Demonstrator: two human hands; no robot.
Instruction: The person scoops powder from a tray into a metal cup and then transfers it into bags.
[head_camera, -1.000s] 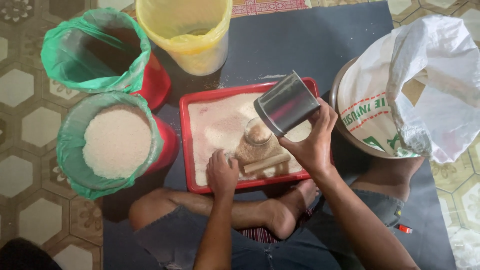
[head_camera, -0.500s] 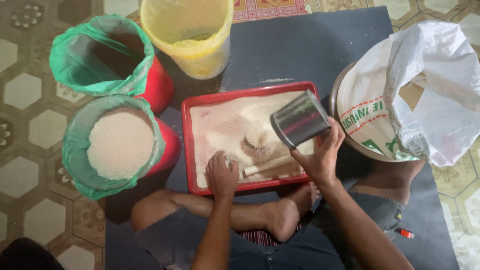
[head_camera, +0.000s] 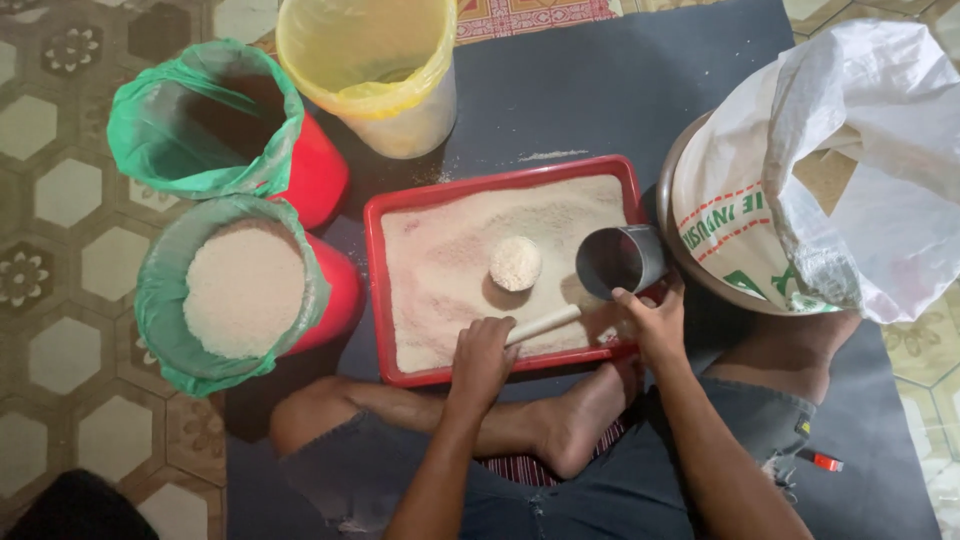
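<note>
Change: we have brought the metal cup down from above the red tray; half a second ago it hung tilted over the grain, and now it lies on its side at the tray's right edge, mouth facing the tray's middle.
Left hand: our left hand sits at the tray's near rim, fingers curled round the end of a pale stick that lies flat on the grain, angled toward the tray's right side.
Right hand: our right hand is at the tray's near right corner, fingers pinching the rim of the cup.
Small full cup: a little round container, heaped with grain, stands in the tray just right of its middle, just beside the metal cup's mouth and beyond the stick.
Doing it well: we judge the heap wants levelling, so we keep the stick flat across the rim and draw it in one even pass, letting the surplus fall back inside the tray.
Cup grip: we hold the metal cup low and steady so no grain goes over the tray's right wall.
Around the tray: left of it stand two red buckets with green liners, the nearer one full of grain and the farther one looking empty; beyond it a yellow-lined bucket; right of it a white sack in a basin.
</note>
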